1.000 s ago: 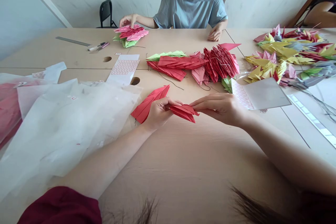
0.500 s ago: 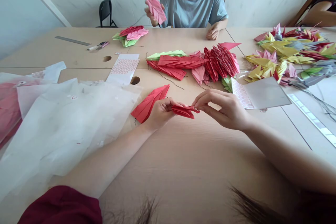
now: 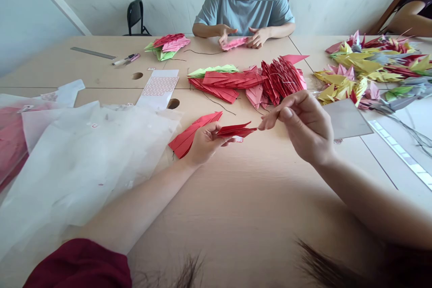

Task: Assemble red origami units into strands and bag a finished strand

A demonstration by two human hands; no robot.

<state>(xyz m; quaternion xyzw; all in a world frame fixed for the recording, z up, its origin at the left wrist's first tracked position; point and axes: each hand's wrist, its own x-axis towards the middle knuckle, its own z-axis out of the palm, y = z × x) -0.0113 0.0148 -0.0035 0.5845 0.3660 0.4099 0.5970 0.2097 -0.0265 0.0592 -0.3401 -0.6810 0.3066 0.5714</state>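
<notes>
A red folded paper (image 3: 236, 130) sits in the left hand (image 3: 205, 144), raised a little over the table (image 3: 236, 211) near the middle of the view. It looks like a slim stack of bright red leaves, crisply creased, with darker red in the shade between the layers. At the free end the leaves spread apart, the top one ending in a short point of its own. A small white label with red marks (image 3: 239, 139) shows just below it, by the left fingertips.

The paper lies almost edge-on, its long axis running from nine o'clock to three, tipped very slightly towards two. The narrow end points at three o'clock; the other end is tucked into the left hand, whose thumb and fingers grip it. The right hand (image 3: 312, 126) is at three o'clock, fingers bent and bunched close to the narrow tip; whether they pinch it or a thread, I cannot tell.

A second red paper (image 3: 194, 132) lies at nine o'clock, partly behind the left hand, its length running from eight o'clock to two. At twelve o'clock lie more red folded papers (image 3: 232, 80), beside a thick red bundle (image 3: 281, 78).
</notes>
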